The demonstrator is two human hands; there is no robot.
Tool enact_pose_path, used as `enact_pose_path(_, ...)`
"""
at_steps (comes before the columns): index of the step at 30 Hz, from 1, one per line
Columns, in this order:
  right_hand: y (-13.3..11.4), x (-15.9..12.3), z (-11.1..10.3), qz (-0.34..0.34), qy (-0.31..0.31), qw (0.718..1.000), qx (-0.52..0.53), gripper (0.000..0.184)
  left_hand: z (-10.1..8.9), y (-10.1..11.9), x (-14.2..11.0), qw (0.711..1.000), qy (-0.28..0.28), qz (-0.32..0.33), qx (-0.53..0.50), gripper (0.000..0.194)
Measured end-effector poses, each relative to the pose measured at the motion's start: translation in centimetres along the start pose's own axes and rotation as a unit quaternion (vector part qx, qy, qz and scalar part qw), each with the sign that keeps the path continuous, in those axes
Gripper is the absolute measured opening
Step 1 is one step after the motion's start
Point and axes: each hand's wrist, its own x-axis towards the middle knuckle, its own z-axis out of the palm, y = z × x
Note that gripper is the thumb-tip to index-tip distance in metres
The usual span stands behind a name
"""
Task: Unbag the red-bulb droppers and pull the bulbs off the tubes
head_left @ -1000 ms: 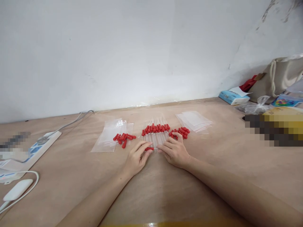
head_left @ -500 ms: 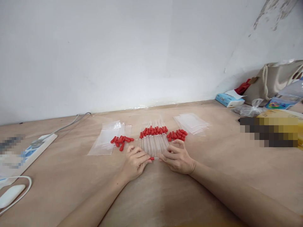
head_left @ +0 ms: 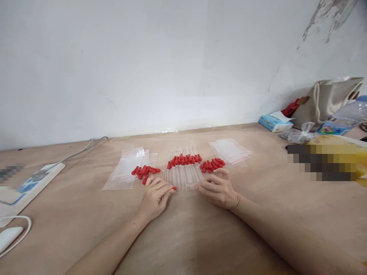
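My left hand [head_left: 155,196] is closed, pinching a red rubber bulb [head_left: 174,188] whose tip shows past the fingers. Opposite it, my right hand [head_left: 219,191] has its thumb and fingertips together on a clear glass dropper tube [head_left: 190,185], which points left, apart from the bulb. Loose glass tubes [head_left: 180,175] lie side by side just beyond my hands. Behind them is a row of droppers with red bulbs [head_left: 186,159], their clear tubes pointing at the wall. Small piles of red bulbs lie on the left [head_left: 144,170] and right [head_left: 212,164].
Clear zip bags lie in a left stack [head_left: 123,170] and a right stack [head_left: 229,150]. A white power strip [head_left: 34,187] with a cable is at far left. Toward the right wall stand a blue tissue pack [head_left: 275,123], a canvas bag [head_left: 323,99] and a plastic bottle [head_left: 348,114].
My hands have drawn apart. The red bulb and the glass tube, end to end before, now have a gap between them. The camera view has shifted slightly.
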Motion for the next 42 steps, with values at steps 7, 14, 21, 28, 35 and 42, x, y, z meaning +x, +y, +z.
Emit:
enact_pose_path(7,0.8,1.3,1.3,0.217,-0.012,0.975,-0.057,0.021,-1.3,-2.9,0.2,0.968,0.147,-0.202,-0.024,0.024)
enact_pose_path(14,0.4,2.2,2.4,0.244,-0.01,0.967,-0.078,0.016,-3.3,-8.2,-0.7,0.917,0.192,-0.35,0.012,0.033)
enact_pose_path(21,0.2,1.9,2.1,0.21,-0.003,0.974,-0.085,0.018,-3.4,-10.9,-1.6,0.879,0.249,-0.406,-0.043,0.039)
enact_pose_path(28,-0.5,1.7,2.2,0.191,-0.08,0.977,-0.049,0.025,-3.6,-10.2,-1.1,0.903,0.179,-0.39,0.016,0.031)
enact_pose_path(35,-0.6,1.6,1.9,0.197,-0.106,0.974,-0.033,0.038,-3.2,-10.6,-0.1,0.921,0.082,-0.373,0.075,0.026)
enact_pose_path(42,-0.5,1.4,1.9,0.202,-0.095,0.975,-0.019,0.035,-3.4,-9.7,0.3,0.94,0.105,-0.296,0.132,0.029)
